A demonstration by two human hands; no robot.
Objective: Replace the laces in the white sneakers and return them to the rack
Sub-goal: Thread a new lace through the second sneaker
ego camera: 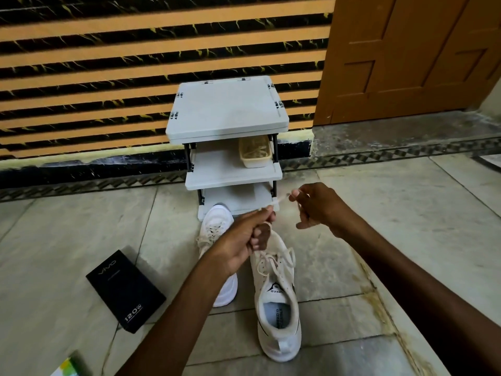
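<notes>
**Lace stretched between both hands**

A pale tiled floor (406,240) meets a striped wall (108,63) and a wooden door (406,63). Two white sneakers, left sneaker (214,226) and right sneaker (279,308), lie before the grey rack (227,109). Above them the left hand (244,240) fists the right sneaker's lace (279,201), and the right hand (317,207) pinches its tip. A beige tray (257,164) on the middle shelf holds pale cords (254,150).

home entryway, indoors. wall (95,63) striped in black marble-look and orange bands. pale stone-tile floor (406,218), with a patterned border strip (379,156) along the wall's foot. panelled wooden door (406,58) at right, above a worn stone threshold (406,128). small grey shoe rack (227,109) against the wall; white sneakers (276,294) on the floor just before it.
</notes>
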